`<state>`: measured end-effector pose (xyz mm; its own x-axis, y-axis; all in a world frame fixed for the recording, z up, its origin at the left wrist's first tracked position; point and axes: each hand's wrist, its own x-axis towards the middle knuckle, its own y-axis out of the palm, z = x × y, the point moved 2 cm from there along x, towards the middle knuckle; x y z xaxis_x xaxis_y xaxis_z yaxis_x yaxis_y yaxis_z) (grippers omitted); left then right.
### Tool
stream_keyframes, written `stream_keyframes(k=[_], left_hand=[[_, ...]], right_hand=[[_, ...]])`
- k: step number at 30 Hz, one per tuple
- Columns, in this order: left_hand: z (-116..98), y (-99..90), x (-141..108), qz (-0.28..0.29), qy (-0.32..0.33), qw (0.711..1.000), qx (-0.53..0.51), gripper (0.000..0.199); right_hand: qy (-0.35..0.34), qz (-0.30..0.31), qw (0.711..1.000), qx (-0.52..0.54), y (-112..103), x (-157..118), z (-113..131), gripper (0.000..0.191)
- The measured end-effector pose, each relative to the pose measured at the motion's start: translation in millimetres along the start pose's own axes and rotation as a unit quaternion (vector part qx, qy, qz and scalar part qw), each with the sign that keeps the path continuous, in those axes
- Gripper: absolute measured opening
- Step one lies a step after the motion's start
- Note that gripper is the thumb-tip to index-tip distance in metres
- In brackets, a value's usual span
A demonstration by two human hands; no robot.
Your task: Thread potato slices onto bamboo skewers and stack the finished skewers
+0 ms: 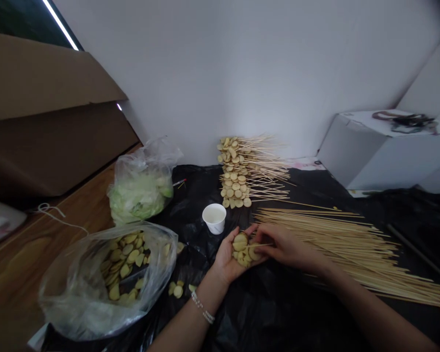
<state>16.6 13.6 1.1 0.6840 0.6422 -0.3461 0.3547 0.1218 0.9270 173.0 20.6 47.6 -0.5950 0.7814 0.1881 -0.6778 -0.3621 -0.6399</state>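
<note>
My left hand (225, 261) is palm up, its fingers curled round a small heap of potato slices (241, 247). Over that palm, my right hand (278, 244) pinches a thin wooden skewer (263, 245), whose end lies among the slices. Just behind the hands is a white paper cup (214, 218). Farther back, skewers loaded with potato slices (236, 182) are stacked, sticks pointing right. Many bare skewers (337, 244) lie spread to the right, partly behind my right forearm.
An open clear bag of potato slices (127, 259) lies at the left, with loose slices (176, 289) beside it. Behind it stands a bag of green vegetables (141, 193). A cardboard box (51, 137) is at the far left, and a white box (384, 146) at the back right.
</note>
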Motion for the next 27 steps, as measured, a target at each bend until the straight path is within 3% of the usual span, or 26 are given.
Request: stream_keyframes(k=[3,5,8,12,15,19,21,24,27], left_hand=[[0.0,-0.2,0.2,-0.007,0.000,1.000,0.000,0.046],[-0.9,-0.7,-0.2,-0.017,0.006,1.000,-0.002,0.043],[-2.7,-2.2,-1.1,-0.030,0.007,1.000,-0.005,0.032],[-2.0,-3.8,-1.4,-0.042,-0.031,0.999,-0.005,0.018],[-0.8,-3.3,-1.7,-0.037,-0.054,0.998,-0.001,0.017],[-0.4,-2.5,-3.4,-0.024,-0.084,0.996,0.031,0.032],[-0.4,-3.0,-4.6,-0.029,-0.095,0.994,0.046,0.035],[-1.5,-3.5,-5.5,-0.034,-0.074,0.995,0.049,0.024],[-4.0,-3.2,-5.4,-0.036,-0.033,0.998,0.039,0.015]], right_hand=[[0.044,-0.013,0.998,0.048,-3.6,-1.4,-2.9,0.014],[0.049,-0.064,0.997,0.002,-7.8,-3.0,-3.4,0.016],[-0.005,-0.153,0.983,-0.106,-11.3,-7.1,-2.0,0.014],[-0.103,-0.213,0.946,-0.222,-5.3,-15.9,-1.3,0.018],[-0.163,-0.234,0.915,-0.287,1.0,-23.2,0.2,0.022],[-0.227,-0.219,0.894,-0.318,8.6,-30.5,6.2,0.030],[-0.232,-0.202,0.892,-0.330,12.2,-31.9,8.2,0.031],[-0.234,-0.197,0.890,-0.337,15.1,-30.6,8.5,0.031],[-0.182,-0.217,0.887,-0.365,11.2,-25.5,5.1,0.025]])
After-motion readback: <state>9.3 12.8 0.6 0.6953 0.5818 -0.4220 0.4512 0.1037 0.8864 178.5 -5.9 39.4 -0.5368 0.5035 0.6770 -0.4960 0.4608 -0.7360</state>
